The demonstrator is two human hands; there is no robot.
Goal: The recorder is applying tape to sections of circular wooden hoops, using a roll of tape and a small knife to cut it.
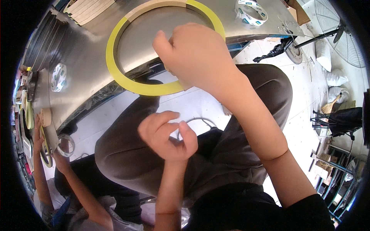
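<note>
A large flat ring (pixel 115 69), mostly yellow-green with tan-brown stretches, lies on the metal table and juts past its near edge. My right hand (pixel 202 54) is above the ring's right part, closed, its thumb side toward the ring's middle; what its curled fingers hold, if anything, is hidden. The hand and wrist cover the ring's lower right stretch. My left hand (pixel 167 136) hangs below the ring's near edge, apart from it, over my lap. Its fingers curl in, the thumb close to the index finger, and nothing shows between them.
The metal table (pixel 86 57) holds one tape roll (pixel 252 13) at the far right and another tape roll (pixel 58 77) at left. Tan curved pieces (pixel 86 9) lie far left. A co-worker's hands (pixel 59 159) are at lower left by a clear tape roll (pixel 66 145). A fan (pixel 341 30) stands right.
</note>
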